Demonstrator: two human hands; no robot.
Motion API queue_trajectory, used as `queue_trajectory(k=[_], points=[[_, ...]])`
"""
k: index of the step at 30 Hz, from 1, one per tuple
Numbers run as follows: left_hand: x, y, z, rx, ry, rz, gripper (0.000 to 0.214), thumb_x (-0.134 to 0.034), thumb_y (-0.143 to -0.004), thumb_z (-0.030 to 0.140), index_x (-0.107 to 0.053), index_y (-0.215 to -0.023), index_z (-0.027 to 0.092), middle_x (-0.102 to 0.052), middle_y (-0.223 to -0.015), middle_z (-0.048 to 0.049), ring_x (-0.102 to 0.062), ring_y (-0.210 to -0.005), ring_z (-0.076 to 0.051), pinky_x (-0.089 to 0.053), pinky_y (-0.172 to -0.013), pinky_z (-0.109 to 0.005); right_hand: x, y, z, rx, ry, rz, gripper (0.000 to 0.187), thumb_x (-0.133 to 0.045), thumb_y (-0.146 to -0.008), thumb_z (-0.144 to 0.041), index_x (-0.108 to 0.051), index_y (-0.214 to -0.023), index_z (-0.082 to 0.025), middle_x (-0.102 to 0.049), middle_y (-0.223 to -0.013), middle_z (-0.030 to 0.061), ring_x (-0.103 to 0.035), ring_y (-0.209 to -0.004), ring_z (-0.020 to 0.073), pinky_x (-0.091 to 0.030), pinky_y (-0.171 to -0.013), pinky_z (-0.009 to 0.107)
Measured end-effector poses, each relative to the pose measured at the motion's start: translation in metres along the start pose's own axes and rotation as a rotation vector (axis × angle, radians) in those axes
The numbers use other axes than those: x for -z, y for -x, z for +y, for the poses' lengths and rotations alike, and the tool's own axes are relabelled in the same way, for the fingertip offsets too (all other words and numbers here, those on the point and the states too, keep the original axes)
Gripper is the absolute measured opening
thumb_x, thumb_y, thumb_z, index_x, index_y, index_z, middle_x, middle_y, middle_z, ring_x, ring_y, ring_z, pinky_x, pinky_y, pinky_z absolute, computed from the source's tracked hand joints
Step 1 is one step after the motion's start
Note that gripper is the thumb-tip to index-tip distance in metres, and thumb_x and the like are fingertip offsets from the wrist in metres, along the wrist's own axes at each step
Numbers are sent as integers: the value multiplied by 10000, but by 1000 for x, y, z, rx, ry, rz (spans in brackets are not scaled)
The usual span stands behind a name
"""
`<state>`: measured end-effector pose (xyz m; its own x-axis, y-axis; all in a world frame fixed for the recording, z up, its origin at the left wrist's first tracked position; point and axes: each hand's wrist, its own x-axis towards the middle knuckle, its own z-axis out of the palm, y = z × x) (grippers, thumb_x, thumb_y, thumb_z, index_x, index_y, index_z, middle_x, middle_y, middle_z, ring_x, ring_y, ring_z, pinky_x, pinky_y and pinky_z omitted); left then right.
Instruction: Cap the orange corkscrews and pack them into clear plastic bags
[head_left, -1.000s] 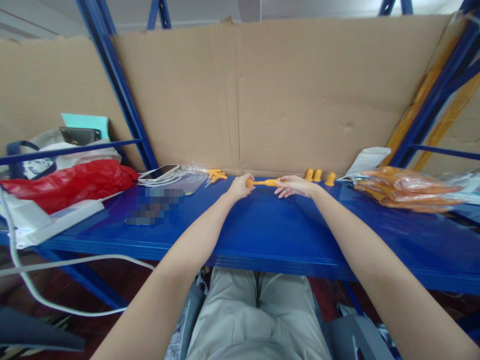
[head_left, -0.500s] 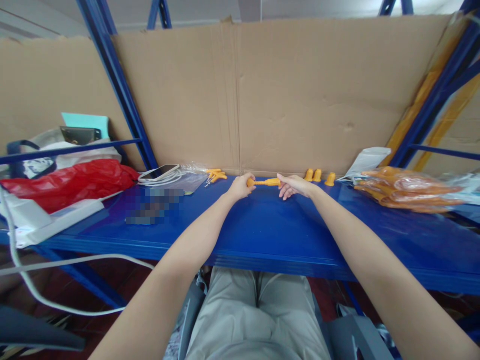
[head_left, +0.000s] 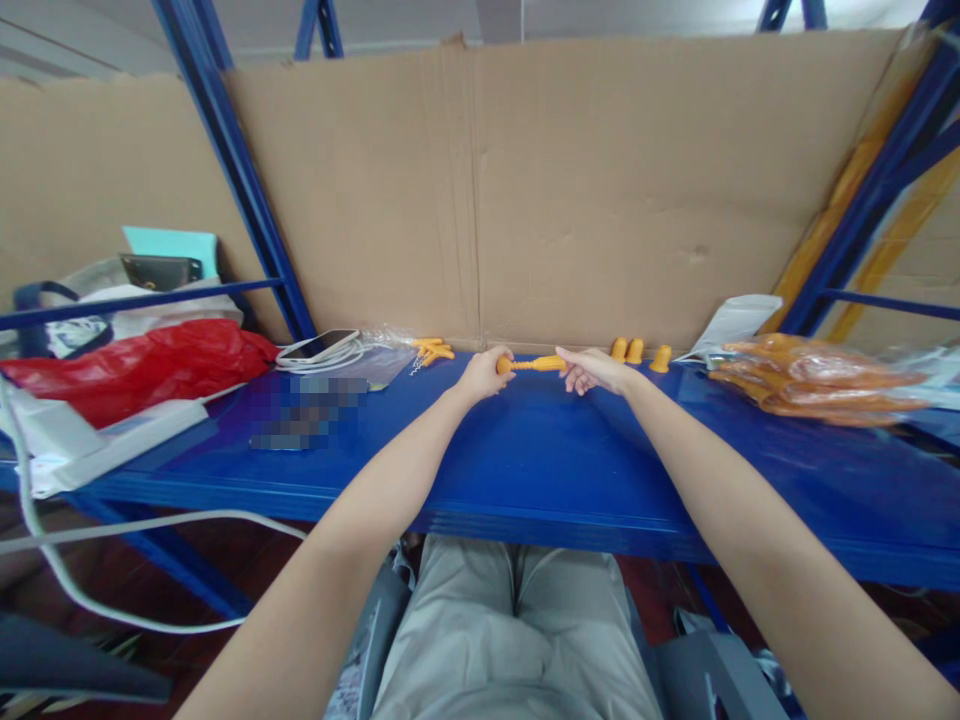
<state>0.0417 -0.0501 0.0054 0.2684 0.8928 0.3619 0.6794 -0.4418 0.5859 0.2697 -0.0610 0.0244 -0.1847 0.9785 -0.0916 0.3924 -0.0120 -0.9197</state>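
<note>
An orange ribbed plastic rod is held level just above the back of the blue shelf. My left hand is closed around its left end. My right hand pinches the right end with thumb and fingertips, the other fingers loosely curled. Three small orange cone-shaped caps stand just right of my right hand, against the cardboard wall.
A phone with a white cable, a clear bag and small orange pieces lie at the back left. A red bag and white packets sit far left. Plastic bags of orange parts lie at right. Cardboard backs the shelf.
My right hand's fingers have shifted on the rod's right end, from spread to a tighter pinch. The rod and my left hand have barely moved.
</note>
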Motion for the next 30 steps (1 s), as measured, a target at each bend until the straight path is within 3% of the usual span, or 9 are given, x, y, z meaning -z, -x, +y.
queue_trajectory(k=[4,8,11,15,18,21,24,27,30], points=[[-2,-1,-1,10,30,-4,289,-681,-805,95,-567,-1060,172,-575,-594,64,-562,-459,-78,-474,-486,-175,2,3,0,9,-7,16,470,-533,-892,-583,-631,-932,-125,-704,-671,88,-573,-428,104,-416,-383,192],[-2,-2,-2,20,47,-7,293,-682,-802,86,-567,-1057,173,-560,-567,75,-562,-451,-80,-475,-479,-175,3,11,-2,104,-66,18,353,-722,-833,-287,-596,-1147,-187,-741,-954,71,-631,-558,89,-477,-479,174],[-2,-1,0,15,58,-7,293,-685,-804,88,-563,-1060,162,-559,-556,74,-555,-434,-84,-464,-459,-176,1,12,-5,112,-26,41,160,-662,-881,-278,-655,-964,-142,-739,-827,73,-565,-483,66,-440,-453,163],[-3,-1,1,-8,68,-6,293,-694,-798,88,-567,-1051,164,-561,-556,77,-550,-426,-78,-458,-457,-170,-3,7,-7,-15,87,43,546,-409,-969,-528,-632,-688,-117,-630,-512,74,-464,-352,75,-348,-355,183],[-4,-1,1,-8,67,-11,287,-693,-798,88,-571,-1045,168,-560,-557,77,-556,-433,-77,-465,-469,-170,-3,3,-5,-75,147,43,662,-315,-947,-635,-649,-729,-106,-632,-507,92,-466,-330,92,-319,-326,201],[-4,-2,-1,5,62,-12,284,-687,-801,85,-569,-1046,166,-558,-557,76,-557,-433,-78,-458,-458,-166,0,3,-2,-29,78,15,497,-494,-909,-590,-646,-1008,-128,-732,-759,110,-582,-436,115,-415,-388,206],[-3,-2,0,13,56,-16,288,-690,-798,84,-569,-1047,165,-558,-555,75,-556,-429,-81,-453,-452,-167,3,6,0,65,-3,-8,384,-713,-832,-374,-592,-1151,-196,-741,-976,82,-638,-552,96,-468,-467,181],[-2,-1,1,8,53,-16,288,-689,-800,89,-571,-1051,168,-556,-549,78,-550,-423,-79,-454,-456,-169,4,6,-1,72,0,-23,250,-711,-837,-343,-645,-997,-163,-744,-917,84,-600,-523,72,-424,-439,162],[-1,0,2,-8,59,-14,285,-686,-800,81,-571,-1046,168,-551,-542,82,-550,-425,-78,-448,-457,-166,3,6,-3,35,1,-35,330,-616,-894,-443,-644,-795,-130,-734,-767,107,-566,-481,77,-406,-424,174]])
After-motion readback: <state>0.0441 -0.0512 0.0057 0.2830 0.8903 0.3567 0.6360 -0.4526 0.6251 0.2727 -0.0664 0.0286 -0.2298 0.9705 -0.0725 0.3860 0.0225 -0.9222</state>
